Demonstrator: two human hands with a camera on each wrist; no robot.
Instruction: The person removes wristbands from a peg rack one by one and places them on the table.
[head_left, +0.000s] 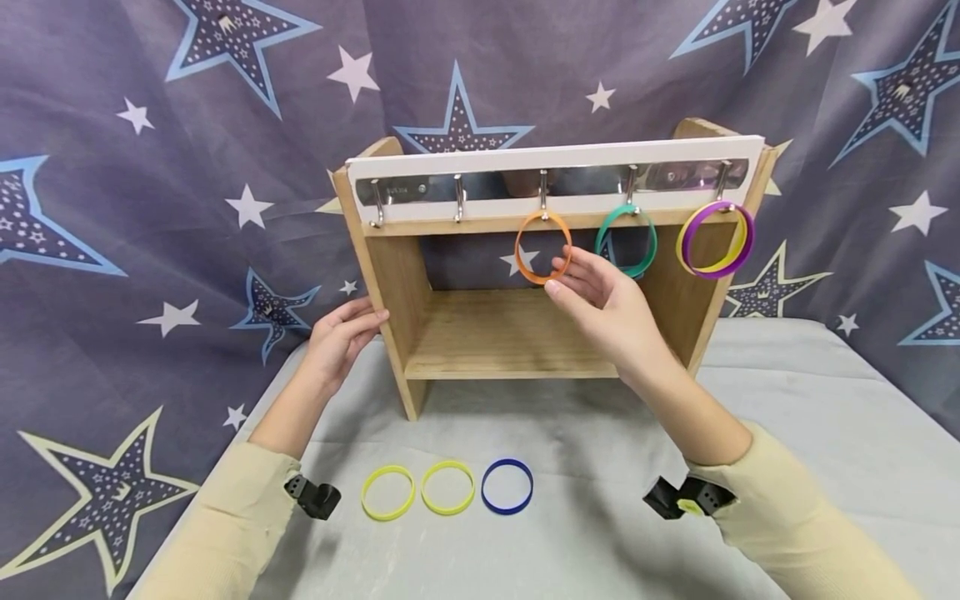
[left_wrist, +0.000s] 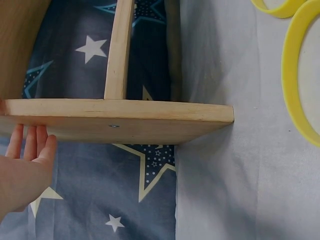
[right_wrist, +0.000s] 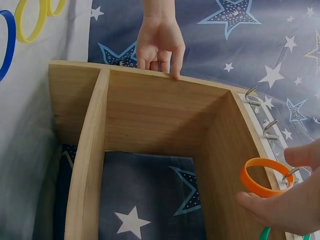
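Observation:
An orange wristband (head_left: 517, 254) hangs from the middle hook of the metal hook strip (head_left: 585, 180) on a wooden shelf (head_left: 495, 333). My right hand (head_left: 618, 312) is at its lower right edge, fingertips touching the band. In the right wrist view, thumb and fingers stand apart around the orange band (right_wrist: 252, 187), with no pinch visible. My left hand (head_left: 337, 342) rests its straight fingers against the shelf's left side panel; the left wrist view shows these fingers (left_wrist: 31, 142) on the outer face of that panel (left_wrist: 120, 125).
A green wristband (head_left: 651, 250) hangs on the fourth hook; purple (head_left: 746, 250) and yellow (head_left: 684, 250) ones share the rightmost. On the grey tabletop (head_left: 450, 558) lie two yellow wristbands (head_left: 363, 496) and a blue one (head_left: 484, 492). A star-patterned curtain (head_left: 225, 125) hangs behind.

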